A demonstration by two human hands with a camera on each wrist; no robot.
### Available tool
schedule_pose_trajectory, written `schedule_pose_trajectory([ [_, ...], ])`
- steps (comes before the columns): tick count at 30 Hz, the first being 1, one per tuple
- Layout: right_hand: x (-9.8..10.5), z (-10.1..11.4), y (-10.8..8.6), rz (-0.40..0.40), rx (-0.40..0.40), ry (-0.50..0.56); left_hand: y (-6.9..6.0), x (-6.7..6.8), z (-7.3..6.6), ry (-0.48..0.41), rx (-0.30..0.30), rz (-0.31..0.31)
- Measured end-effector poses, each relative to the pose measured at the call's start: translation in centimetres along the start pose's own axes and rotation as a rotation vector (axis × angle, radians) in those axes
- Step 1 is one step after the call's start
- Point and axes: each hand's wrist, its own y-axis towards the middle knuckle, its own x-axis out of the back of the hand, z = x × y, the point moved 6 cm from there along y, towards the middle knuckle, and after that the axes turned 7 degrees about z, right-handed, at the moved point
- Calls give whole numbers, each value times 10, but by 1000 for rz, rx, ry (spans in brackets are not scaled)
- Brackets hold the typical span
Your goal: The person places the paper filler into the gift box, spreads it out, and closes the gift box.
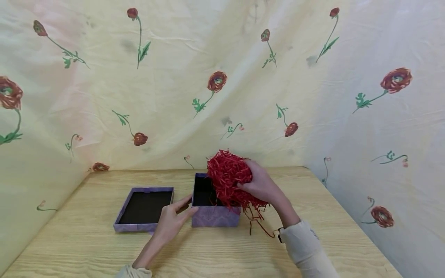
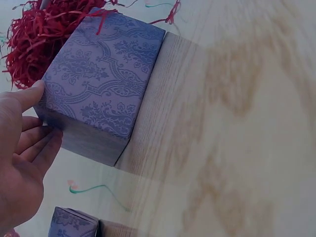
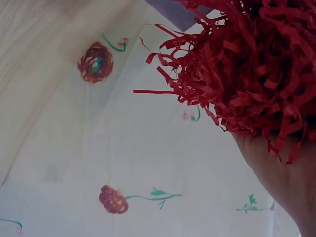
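A purple patterned box (image 1: 215, 217) with a black inside stands uncovered on the table. My left hand (image 1: 175, 220) holds its near left corner, thumb at the rim and fingers against the side wall; the left wrist view shows that grip on the box (image 2: 98, 79) too. Above the box's right part, my right hand (image 1: 260, 183) grips a big bundle of red shredded paper (image 1: 227, 177). Loose strands dangle in front of the box's right side. In the right wrist view the shredded paper (image 3: 256, 74) hides most of the fingers.
Left of the box lies its matching lid (image 1: 144, 208), black inside facing up. The wooden table (image 1: 215, 251) reaches back to a flowered cloth (image 1: 174, 96), which also hangs at both sides.
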Motion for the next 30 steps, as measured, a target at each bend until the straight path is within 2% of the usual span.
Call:
schedule_pose_trajectory([
  [8,-18,9,11,50,13,-39,1,-1,0,-14,6,0],
  [14,-32,10,20,95,-31,-28,2,-1,-1,4,-36,-9],
  [18,-40,12,25,118,-41,-64,2,-1,-1,14,-51,-14],
  [30,-60,14,33,145,-74,-151,3,0,1,22,-23,-19],
])
